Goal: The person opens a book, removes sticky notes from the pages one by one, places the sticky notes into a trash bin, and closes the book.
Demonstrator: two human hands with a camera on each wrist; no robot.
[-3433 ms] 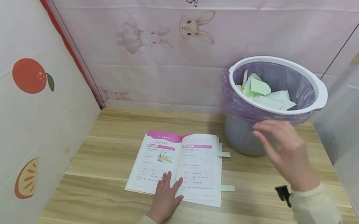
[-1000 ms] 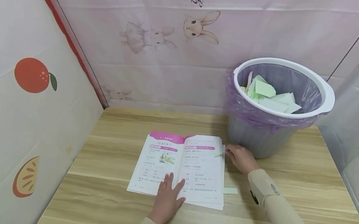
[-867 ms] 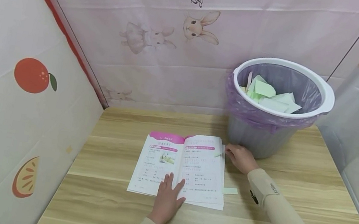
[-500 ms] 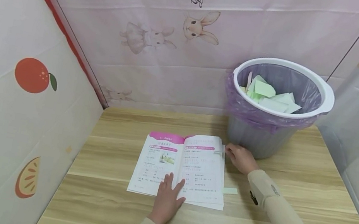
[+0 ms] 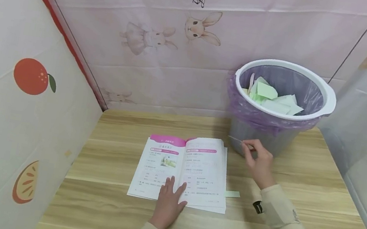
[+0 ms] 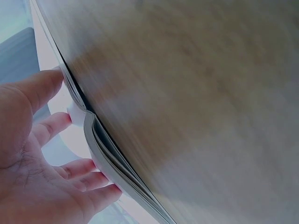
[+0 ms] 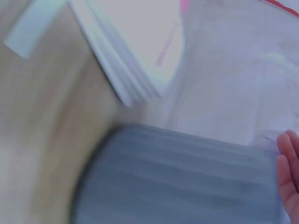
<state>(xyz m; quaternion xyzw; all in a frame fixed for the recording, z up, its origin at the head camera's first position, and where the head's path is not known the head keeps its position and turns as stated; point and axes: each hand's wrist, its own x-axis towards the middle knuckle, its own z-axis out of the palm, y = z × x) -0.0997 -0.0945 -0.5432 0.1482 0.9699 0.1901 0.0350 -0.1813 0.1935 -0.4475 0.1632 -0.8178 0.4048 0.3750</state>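
Note:
An open workbook point(image 5: 202, 177) lies on the wooden table. My left hand point(image 5: 167, 208) rests on its lower middle, fingers spread across both pages; the left wrist view shows the fingertips at the book's bottom edge point(image 6: 88, 116). Above the table in front of the bin, my right hand point(image 5: 258, 162) pinches a thin sticky tab point(image 5: 235, 138), seen nearly edge-on, between thumb and fingertips. A pale green sticky tab point(image 5: 232, 194) sticks out from the book's lower right edge. In the right wrist view only some fingers point(image 7: 285, 172) show at the right border.
A grey trash bin point(image 5: 329, 99) with a white rim and purple liner stands behind and right of the book. Several pale green and white paper scraps point(image 5: 267, 91) lie inside it. Printed fabric walls point(image 5: 138, 79) enclose the table point(image 5: 99, 213) at back and sides.
The upper tab has come off the book's right edge and is now in my right hand, which has risen and moved right. My left hand stays on the book.

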